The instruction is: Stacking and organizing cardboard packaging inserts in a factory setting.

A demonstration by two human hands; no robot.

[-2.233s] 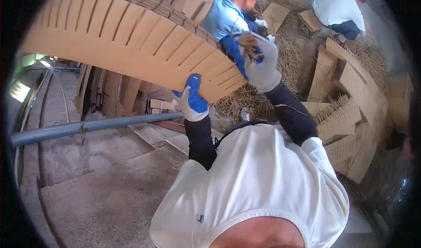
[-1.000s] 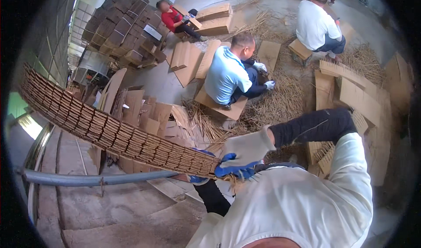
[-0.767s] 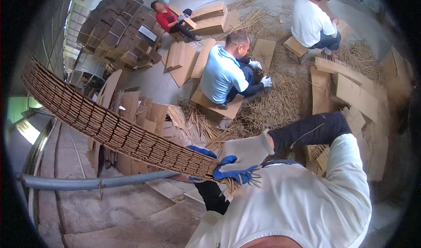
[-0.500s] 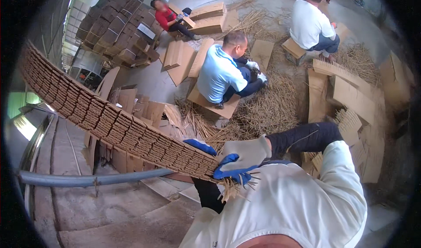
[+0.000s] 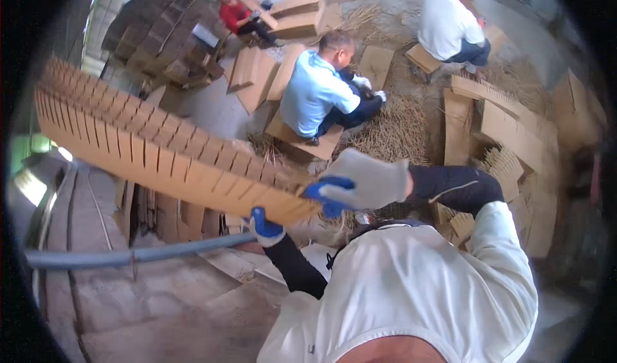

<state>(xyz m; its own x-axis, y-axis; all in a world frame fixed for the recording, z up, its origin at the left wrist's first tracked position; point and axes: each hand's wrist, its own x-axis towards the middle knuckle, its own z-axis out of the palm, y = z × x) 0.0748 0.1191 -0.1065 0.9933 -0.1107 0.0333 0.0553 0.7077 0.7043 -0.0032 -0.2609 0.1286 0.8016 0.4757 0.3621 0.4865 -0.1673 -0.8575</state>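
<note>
A long stack of slotted cardboard dividers slants from the upper left down to my hands, its flat brown face and rows of narrow slots showing. My left hand, in a grey glove with blue coating, grips the stack from below near its right end; part of the fingers is hidden behind the cardboard. At the right end of the stack my right hand, gloved the same way, has its blue fingers curled in against the cardboard edge. Motion blurs what exactly its fingertips pinch.
A blue-grey pipe crosses at lower left. Beyond my hands lies a heap of thin cardboard strips, beside a seated person in light blue. Cut sheets are piled at right. Strapped cardboard bundles stand at far left.
The stack has been tilted, so its flat face now shows instead of mostly its slotted edge. My left hand has come into view beneath it. My right hand has risen slightly; the loose strips below it are gone.
</note>
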